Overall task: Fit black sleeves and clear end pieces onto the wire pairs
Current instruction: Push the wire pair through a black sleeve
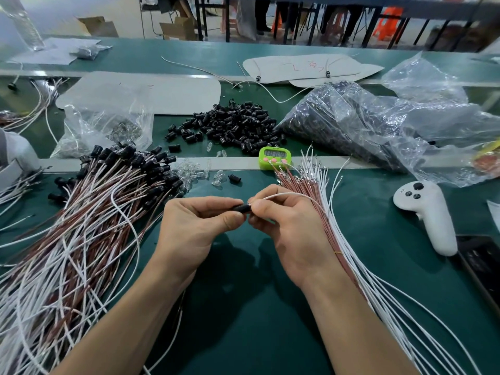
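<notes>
The person's left hand [200,220] pinches one black sleeve [241,207] between thumb and fingers, over the green table [243,307]. The right hand [292,226] pinches a white wire [286,195] right at the sleeve's end, so the two hands almost touch. The wire bends away to the right and joins a bundle of wires [341,234] that lies by the right wrist. These wires are red-brown and white, with small metal tips.

On the left lies a big heap of wires [89,220] with black sleeves already on their ends. Farther back sits a pile of black sleeves [232,125]. Small clear end pieces [193,171] lie near the heap. A green timer [274,157] stands behind the hands. A white controller [427,215] lies to the right, and a plastic bag [365,123] full of dark parts lies behind it.
</notes>
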Demonstrator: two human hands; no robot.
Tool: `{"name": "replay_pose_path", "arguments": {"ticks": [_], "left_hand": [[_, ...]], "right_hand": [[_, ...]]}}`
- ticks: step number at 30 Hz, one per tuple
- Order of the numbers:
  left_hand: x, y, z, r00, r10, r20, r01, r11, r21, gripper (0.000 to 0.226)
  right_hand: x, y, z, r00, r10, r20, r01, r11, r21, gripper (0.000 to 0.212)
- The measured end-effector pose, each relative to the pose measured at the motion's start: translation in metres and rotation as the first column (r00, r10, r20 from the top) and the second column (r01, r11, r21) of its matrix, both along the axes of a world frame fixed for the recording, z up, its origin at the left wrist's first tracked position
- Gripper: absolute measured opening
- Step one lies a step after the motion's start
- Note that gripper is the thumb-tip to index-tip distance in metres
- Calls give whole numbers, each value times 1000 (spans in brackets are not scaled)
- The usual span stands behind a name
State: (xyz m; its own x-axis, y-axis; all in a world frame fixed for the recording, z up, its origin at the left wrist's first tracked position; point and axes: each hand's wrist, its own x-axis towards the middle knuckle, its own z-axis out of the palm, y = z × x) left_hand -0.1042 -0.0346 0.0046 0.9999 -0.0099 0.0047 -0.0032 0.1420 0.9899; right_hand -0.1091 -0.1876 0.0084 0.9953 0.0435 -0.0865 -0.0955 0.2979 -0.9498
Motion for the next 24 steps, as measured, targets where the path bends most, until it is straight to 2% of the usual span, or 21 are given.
{"name": "replay_pose_path", "arguments": {"ticks": [4, 7, 12, 16, 19, 24], "left_hand": [[-1, 0, -1, 999, -34, -24, 34, 999, 7, 22], [0, 1, -4, 998, -7, -65, 5, 1000, -22, 31], [2, 6, -6, 997, -25, -72, 23, 999, -35, 17], [0, 9, -3, 996, -77, -48, 77, 997, 12, 22], [0, 6, 0, 996, -86, -26, 87, 995, 40, 23], [1, 1, -2, 996, -75, -46, 76, 996, 35, 26]], "right_hand": [[-1, -4, 3, 1000, -17, 22, 18, 998, -55, 14], [-1, -4, 3, 1000, -22, 10, 22, 1000, -13, 22], [-4, 1, -1, 999, -31, 27, 32, 999, -29, 40], [-6, 0, -3, 1000, -6, 19, 6, 1000, -21, 37], [-3, -4, -1, 998, 39, -52, -36, 998, 59, 34], [-2, -6, 0, 998, 19, -65, -13, 995, 98, 36]]}}
